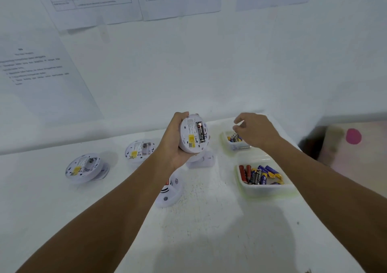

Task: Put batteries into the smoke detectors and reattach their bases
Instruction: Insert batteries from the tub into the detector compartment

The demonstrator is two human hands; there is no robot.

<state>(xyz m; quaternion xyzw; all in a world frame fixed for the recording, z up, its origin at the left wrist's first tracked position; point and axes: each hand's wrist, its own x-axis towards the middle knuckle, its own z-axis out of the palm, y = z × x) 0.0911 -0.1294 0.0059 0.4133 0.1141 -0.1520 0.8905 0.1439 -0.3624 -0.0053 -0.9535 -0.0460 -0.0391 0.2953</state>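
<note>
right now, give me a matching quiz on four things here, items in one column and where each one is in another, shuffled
Items:
1. black battery
2. held smoke detector
3. right hand
4. tub of mixed batteries

Places:
A. in the left hand
B. above the far tub
C. in the held detector's slot
D. on the table, nearest on the right

Pairs: 1-C, 2-A, 3-B, 4-D

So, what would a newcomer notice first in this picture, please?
First, the smoke detector that the left hand holds up at the centre, back open, with one battery inside. Next, the right hand above the far tray, and the near tray of colourful batteries on the right.
</note>
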